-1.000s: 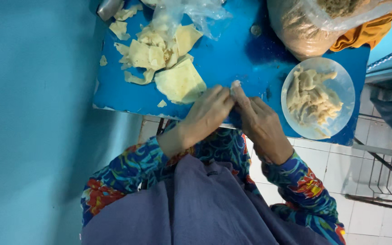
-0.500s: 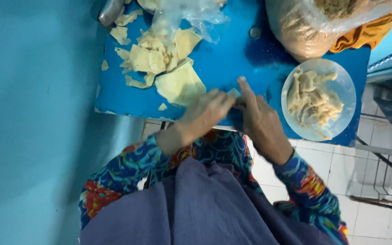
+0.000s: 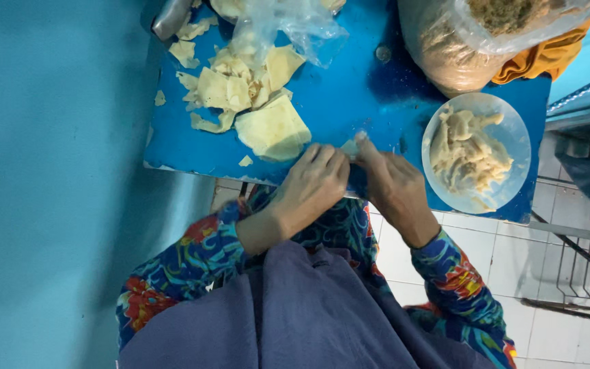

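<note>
1. Pale, thin dough was what I saw pinched between the two hands: a small wrapper piece (image 3: pixel 350 146) at the near edge of the blue table (image 3: pixel 349 96).
2. My left hand (image 3: pixel 312 184) had its fingers curled, the tips closed on the left side of that piece.
3. My right hand (image 3: pixel 394 188) met it from the right, thumb and forefinger closed on the same piece, so both hands were together and touching at the fingertips.
4. I could not tell whether any filling sat inside the piece; the fingers hid most of it.
5. Just beyond the left hand lay a squarish stack of wrappers (image 3: pixel 273 128), flat on the table.
6. Farther and to the left, loose torn wrapper scraps (image 3: pixel 223 89) lay scattered, some under a crumpled clear plastic bag (image 3: pixel 288 27).
7. A small crumb of dough (image 3: pixel 245 161) sat near the table's near edge, left of the hands.
8. To the right of the right hand stood a clear round bowl (image 3: pixel 510 137) holding a heap of pale folded pieces (image 3: pixel 466 154).
9. At the far right rested a big plastic bag of brownish filling (image 3: pixel 445 48), with an orange cloth (image 3: pixel 548 58) beside it.
10. Both sleeves (image 3: pixel 192 253) were blue with a flowered print.
</note>
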